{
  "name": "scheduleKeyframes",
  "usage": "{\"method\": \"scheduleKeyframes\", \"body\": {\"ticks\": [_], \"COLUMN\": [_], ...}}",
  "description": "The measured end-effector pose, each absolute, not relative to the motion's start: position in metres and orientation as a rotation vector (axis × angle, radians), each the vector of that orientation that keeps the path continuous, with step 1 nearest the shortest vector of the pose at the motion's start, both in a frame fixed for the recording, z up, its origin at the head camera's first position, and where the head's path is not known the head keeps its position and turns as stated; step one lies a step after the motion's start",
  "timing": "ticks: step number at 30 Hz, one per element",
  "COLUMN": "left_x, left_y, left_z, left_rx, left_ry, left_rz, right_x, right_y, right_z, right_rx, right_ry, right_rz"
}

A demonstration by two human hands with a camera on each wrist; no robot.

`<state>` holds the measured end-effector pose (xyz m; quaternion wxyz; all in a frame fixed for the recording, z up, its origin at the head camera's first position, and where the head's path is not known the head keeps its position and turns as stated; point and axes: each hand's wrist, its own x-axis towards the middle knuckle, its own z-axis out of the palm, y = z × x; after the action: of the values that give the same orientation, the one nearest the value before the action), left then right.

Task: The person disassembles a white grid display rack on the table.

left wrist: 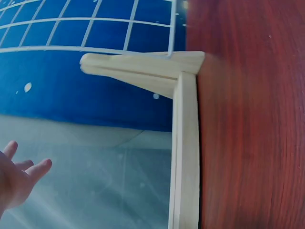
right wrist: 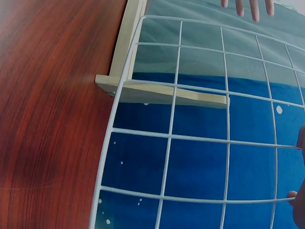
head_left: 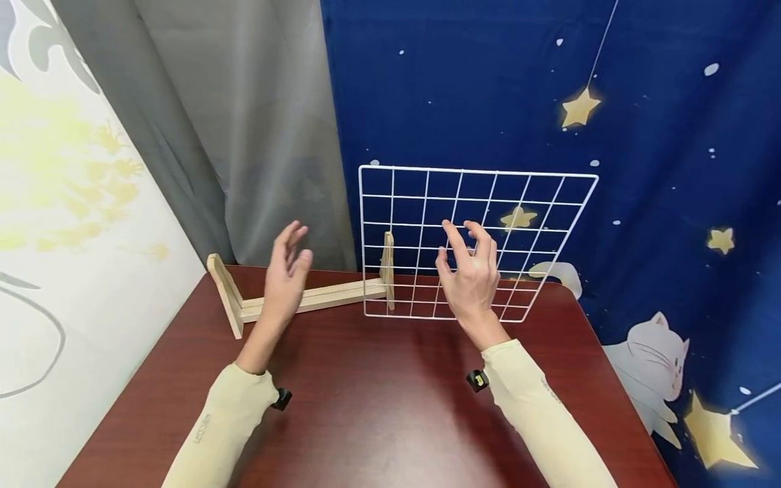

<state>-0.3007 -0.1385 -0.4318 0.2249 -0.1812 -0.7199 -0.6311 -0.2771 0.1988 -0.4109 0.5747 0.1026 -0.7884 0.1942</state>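
Observation:
A white wire grid panel (head_left: 428, 198) is held up near the back of the table, in front of the wooden stand's right end. My right hand (head_left: 476, 281) grips the panel's wires with bent fingers; in the right wrist view, fingertips (right wrist: 292, 195) meet the wires. Whether its lower edge touches the table, I cannot tell. The pale wooden stand (head_left: 334, 294) has a long ledge between two upright end pieces and lies to the panel's left. My left hand (head_left: 285, 281) hovers before that ledge, fingers loosely extended, holding nothing.
The dark red-brown tabletop (head_left: 366, 407) spreads below both arms. A grey curtain (head_left: 274, 135) and a blue star-patterned curtain (head_left: 464, 81) hang behind the table. At the left is a white patterned wall (head_left: 73, 305). Both sleeves carry a small black wrist device.

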Motion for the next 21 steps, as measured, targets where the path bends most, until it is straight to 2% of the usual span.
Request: {"method": "scheduleKeyframes", "body": {"ticks": [11,21], "left_x": [-0.291,-0.261], "left_y": [-0.189,-0.226], "left_z": [-0.415,-0.387], "left_rx": [-0.225,0.128], "left_ry": [-1.771,-1.720], "left_rz": [-1.653,-1.449], "right_x": [-0.279,-0.280], "right_y": [0.200,0.202], "right_z": [-0.408,-0.404], "right_rx": [0.255,0.271], "right_ry": [-1.847,-1.839], "right_rz": [0.426,0.417]}}
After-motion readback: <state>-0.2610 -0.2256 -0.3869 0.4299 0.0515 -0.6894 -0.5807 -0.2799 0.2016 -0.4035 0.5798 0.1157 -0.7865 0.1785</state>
